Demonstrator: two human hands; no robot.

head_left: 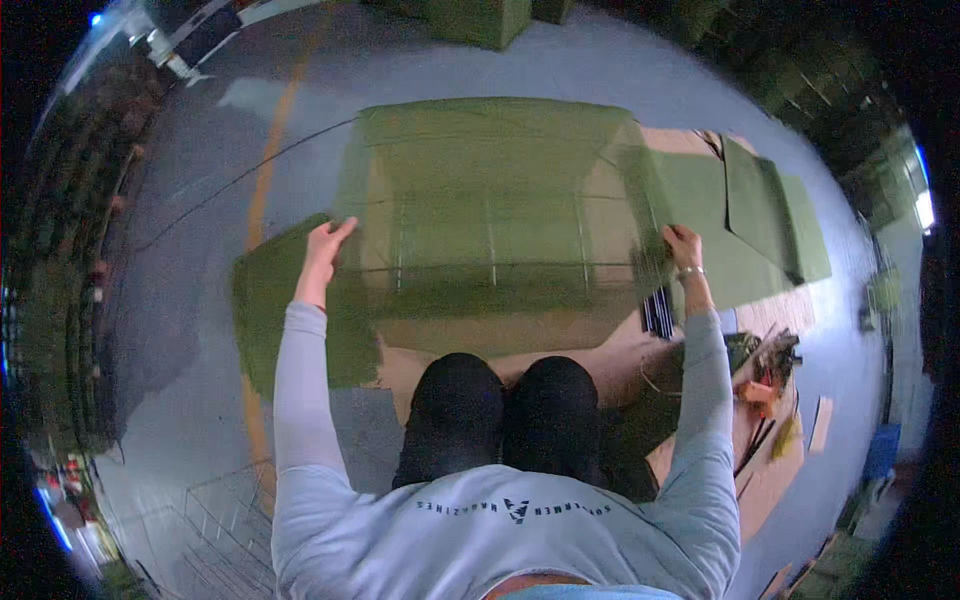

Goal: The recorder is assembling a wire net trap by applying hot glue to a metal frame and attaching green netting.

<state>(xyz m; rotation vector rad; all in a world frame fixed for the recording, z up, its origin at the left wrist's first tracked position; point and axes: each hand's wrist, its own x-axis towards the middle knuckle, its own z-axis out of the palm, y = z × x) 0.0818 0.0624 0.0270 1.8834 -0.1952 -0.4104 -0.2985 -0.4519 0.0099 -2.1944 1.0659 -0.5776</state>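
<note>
A wide green sheet [490,150], which looks like cloth, is stretched between my hands and smeared by motion. My left hand [328,250] is closed at its left edge, thumb pointing inward. At the opposite edge, my right hand [684,246] is closed on the sheet, with a band on the wrist. Thin pale rods or wires [492,240] show at the middle of the sheet; whether they lie over or under it I cannot tell. Tan cardboard [440,335] lies below, in front of my knees. A darker green piece [300,330] rests beside my left forearm.
More green sheets [765,200] lie on cardboard at the right. Dark strips [657,312] sit below my right hand. Near my right elbow is a pile of tools with an orange item [760,398]. A yellow line [268,170] crosses the grey floor. A wire frame [215,520] stands lower left.
</note>
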